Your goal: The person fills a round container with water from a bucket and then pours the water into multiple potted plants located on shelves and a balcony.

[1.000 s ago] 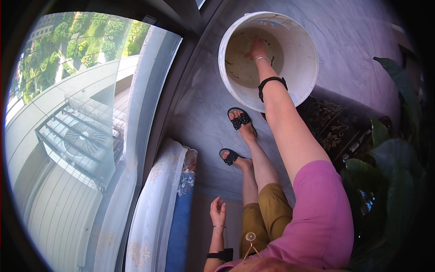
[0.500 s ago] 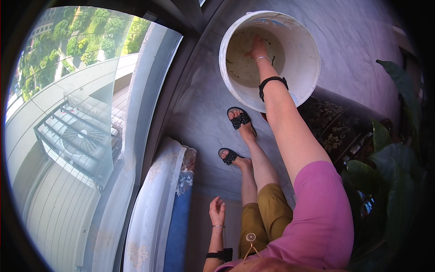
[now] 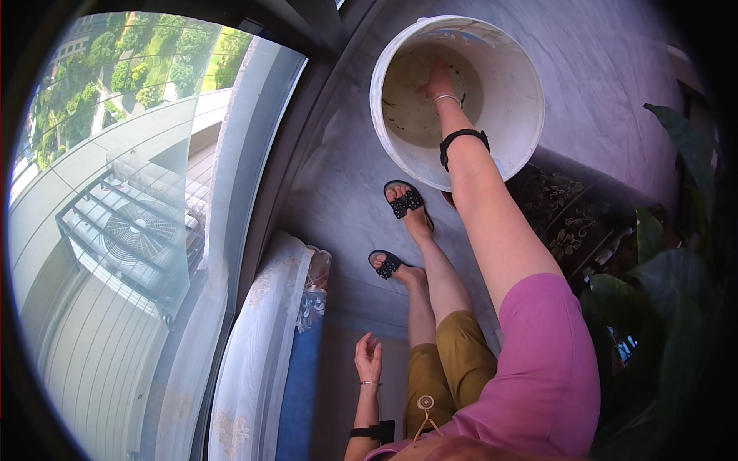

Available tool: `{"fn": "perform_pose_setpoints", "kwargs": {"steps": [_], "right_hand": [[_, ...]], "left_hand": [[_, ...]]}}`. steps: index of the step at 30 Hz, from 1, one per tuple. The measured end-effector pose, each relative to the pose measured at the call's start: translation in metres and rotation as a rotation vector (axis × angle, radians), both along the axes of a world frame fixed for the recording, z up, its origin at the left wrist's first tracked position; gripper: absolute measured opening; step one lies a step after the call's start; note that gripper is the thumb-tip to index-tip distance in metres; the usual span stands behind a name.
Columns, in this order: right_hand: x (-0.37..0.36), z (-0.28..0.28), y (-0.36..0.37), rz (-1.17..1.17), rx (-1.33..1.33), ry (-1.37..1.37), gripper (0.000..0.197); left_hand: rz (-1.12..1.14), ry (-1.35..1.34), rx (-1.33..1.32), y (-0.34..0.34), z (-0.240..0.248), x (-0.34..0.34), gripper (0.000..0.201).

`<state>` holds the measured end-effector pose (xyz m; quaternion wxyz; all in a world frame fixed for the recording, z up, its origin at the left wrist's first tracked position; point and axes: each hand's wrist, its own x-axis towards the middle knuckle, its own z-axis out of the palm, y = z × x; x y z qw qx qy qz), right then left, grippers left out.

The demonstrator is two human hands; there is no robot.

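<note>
My right hand [image 3: 440,81] reaches down into a large white bucket [image 3: 511,115]. Murky, pale brown water [image 3: 415,123] lies in its bottom, with a few dark bits in it. The thumb stands a little off to the left, while the fingertips are lost in the water, so whether they hold anything is hidden. Well away from the bucket, my left hand [image 3: 368,358] hangs low beside my legs, its fingers loosely bent and apart, with nothing in it. Each wrist wears a thin bracelet, and each forearm a black strap.
A white lace curtain [image 3: 257,338] over blue cloth hangs at the left, by the glass window [image 3: 154,192]. Right of the bucket sits a dark floral-patterned object [image 3: 565,207]. Large green leaves [image 3: 669,284] crowd the right side. My sandaled feet [image 3: 403,201] stand on the grey marbled floor [image 3: 338,169].
</note>
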<state>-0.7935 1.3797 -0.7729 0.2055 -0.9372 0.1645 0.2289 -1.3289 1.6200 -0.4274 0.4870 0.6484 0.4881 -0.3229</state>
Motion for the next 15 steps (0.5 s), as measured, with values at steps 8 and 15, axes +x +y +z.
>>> {"fn": "perform_pose_setpoints", "kwargs": {"steps": [8, 15], "right_hand": [[-0.0009, 0.0000, 0.0010, 0.002, 0.053, -0.004, 0.106], [-0.0002, -0.0016, -0.0005, 0.015, 0.042, -0.038, 0.106]], "left_hand": [[0.006, 0.040, 0.004, -0.0012, 0.0031, 0.0041, 0.038], [-0.009, 0.036, 0.009, -0.0037, 0.0025, 0.0048, 0.038]]}}
